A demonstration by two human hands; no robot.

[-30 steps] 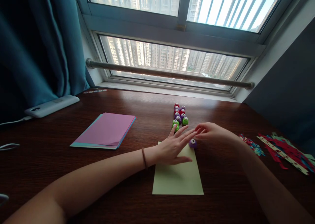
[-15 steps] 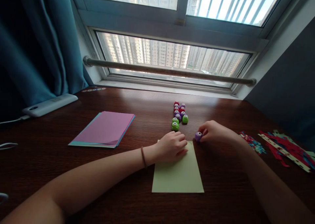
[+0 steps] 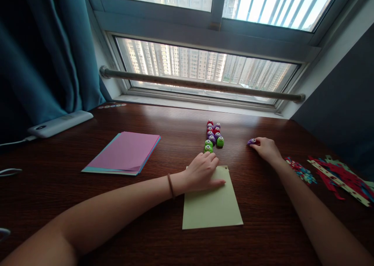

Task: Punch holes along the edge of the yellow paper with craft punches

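Hands on paper and punch
Left hand (image 3: 203,172), fingers curled, presses the green paper (image 3: 212,205) to the table (image 3: 163,122); right hand (image 3: 266,148) pinches a purple punch (image 3: 251,141) ahead of it.

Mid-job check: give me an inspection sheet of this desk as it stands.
Surface: dark wooden desk, glossy.
Job's things: light green sheet; purple punch.
Clutter: cluster of small punches; pink and blue paper stack; paper scraps at right.
Hands: left hand rests curled on the sheet's top; right hand fingers on the purple punch, set on the desk.
Cables: white cable into a white device.
Surroundings: window, teal curtain.
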